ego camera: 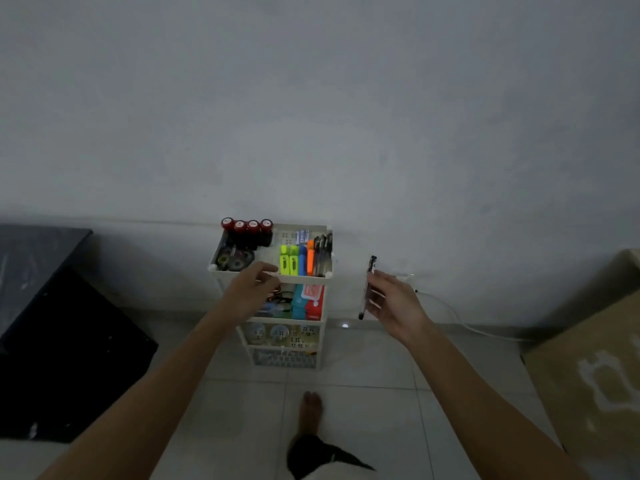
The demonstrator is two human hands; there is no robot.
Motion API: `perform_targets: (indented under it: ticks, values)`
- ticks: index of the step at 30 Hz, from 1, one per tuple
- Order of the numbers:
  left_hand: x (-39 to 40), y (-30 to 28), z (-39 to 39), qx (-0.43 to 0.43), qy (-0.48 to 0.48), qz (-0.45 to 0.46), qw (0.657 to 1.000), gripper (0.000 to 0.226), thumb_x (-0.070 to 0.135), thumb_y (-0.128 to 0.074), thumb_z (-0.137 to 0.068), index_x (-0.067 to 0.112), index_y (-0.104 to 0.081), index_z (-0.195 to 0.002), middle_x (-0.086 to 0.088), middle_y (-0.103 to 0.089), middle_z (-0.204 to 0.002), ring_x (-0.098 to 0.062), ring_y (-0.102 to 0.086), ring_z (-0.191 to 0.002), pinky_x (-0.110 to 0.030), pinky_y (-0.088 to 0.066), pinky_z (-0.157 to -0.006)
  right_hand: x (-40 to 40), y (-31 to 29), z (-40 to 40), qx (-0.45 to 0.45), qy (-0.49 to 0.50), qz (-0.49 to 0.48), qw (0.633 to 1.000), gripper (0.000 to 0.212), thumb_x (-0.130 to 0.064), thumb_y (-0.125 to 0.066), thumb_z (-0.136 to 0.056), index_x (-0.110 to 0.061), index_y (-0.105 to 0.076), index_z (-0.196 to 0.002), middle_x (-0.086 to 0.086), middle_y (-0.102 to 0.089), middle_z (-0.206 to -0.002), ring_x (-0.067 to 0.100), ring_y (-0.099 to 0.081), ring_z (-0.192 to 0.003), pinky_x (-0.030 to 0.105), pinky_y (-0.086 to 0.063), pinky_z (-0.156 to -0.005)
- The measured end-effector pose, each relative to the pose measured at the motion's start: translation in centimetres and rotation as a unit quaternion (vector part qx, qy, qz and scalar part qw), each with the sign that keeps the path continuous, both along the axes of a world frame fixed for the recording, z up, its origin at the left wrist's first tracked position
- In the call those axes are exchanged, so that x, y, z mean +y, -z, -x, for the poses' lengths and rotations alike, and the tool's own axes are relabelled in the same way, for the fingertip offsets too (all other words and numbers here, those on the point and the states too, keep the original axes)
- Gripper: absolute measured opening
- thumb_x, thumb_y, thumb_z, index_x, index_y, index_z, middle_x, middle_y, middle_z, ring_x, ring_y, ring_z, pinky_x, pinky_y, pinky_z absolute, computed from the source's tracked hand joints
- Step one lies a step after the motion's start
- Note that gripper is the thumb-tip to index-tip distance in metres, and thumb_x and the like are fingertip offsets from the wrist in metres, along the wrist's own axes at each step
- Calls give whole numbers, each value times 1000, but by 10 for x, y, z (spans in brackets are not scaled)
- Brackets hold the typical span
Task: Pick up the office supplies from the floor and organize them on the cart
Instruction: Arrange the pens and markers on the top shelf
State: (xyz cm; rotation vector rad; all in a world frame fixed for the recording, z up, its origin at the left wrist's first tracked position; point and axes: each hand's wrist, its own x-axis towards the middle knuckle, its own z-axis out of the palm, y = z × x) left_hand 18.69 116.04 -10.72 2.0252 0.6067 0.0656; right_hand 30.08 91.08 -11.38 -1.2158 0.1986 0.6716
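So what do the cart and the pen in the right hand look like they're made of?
The cart looks like cream moulded plastic with a matt finish: thin rims, and a perforated panel at the bottom. The pen, held upright by the right hand, seems to be plastic too, a see-through barrel with a black cap and tip, though the dim light leaves that uncertain.

White tiered cart (221, 271) on tiled floor (363, 368); top tray: red-capped bottles (246, 227) at 11 o'clock, tape rolls (234, 259) at 8, highlighters (289, 260) and pens (322, 252) toward 3.
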Motion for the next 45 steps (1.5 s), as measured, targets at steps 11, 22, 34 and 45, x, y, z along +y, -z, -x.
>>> perform_targets:
  ticks: [11, 22, 34, 45]
  values:
    - [139, 35, -45, 115, -116, -65, 984, 23, 18, -59, -96, 4, -63, -114, -16, -66, -111, -28, -60, -96, -34, -46, -81, 129, 47, -119, -158, -151, 305, 927, 28, -11, -73, -86, -5, -62, -111, 18, -71, -92, 26, -68, -65, 35, -59, -58]
    - [200, 56, -65, 313, -12, -195, 929, 70, 33, -73, -83, 20, -38, -143, -11, -37, -146, -33, -36, -136, -59, -26, -111, 183, 75, -153, -271, -207, 529, 778, 14, -14, -78, -78, -6, -68, -78, 10, -69, -74, 24, -68, -68, 34, -58, -64]
    - [226, 78, -81, 298, 87, -208, 928, 74, 35, -79, -73, 28, -39, -135, 6, -63, -126, -22, -54, -121, -57, -25, -109, 192, 86, -152, -325, -203, 546, 745, 21, -18, -77, -83, -16, -61, -96, 7, -67, -90, 19, -65, -77, 38, -59, -74]
    - [222, 77, -68, 253, 96, -265, 925, 61, 39, -71, -82, 25, -42, -133, 6, -64, -123, -20, -57, -119, -55, -28, -110, 191, 84, -139, -332, -198, 542, 747, 12, -11, -72, -87, -10, -69, -99, 9, -70, -97, 21, -66, -83, 39, -58, -80]
